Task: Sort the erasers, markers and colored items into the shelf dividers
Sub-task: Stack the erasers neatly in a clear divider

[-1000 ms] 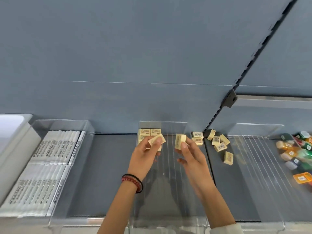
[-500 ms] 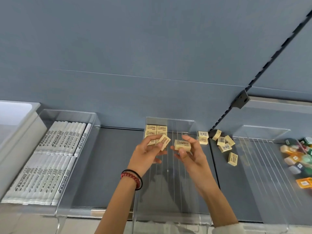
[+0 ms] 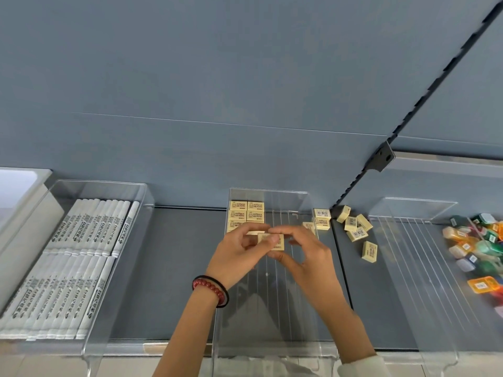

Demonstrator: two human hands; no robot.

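Both hands meet above the middle divider (image 3: 285,200). The left hand (image 3: 231,254) and right hand (image 3: 310,259) pinch one eraser (image 3: 273,242) between curled fingertips; a blurred pale piece under the left fingers is possibly a second one. Stacked erasers (image 3: 246,214) occupy the divider's back-left corner. Loose erasers (image 3: 356,229) lie right of it, markers (image 3: 68,268) far left, colored items (image 3: 479,248) far right

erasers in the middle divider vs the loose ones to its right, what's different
Divider erasers lie in neat rows, logo up; loose erasers are scattered at odd angles, several barcode up. Divider erasers sit between clear walls; loose erasers on bare shelf. Both are cream blocks.
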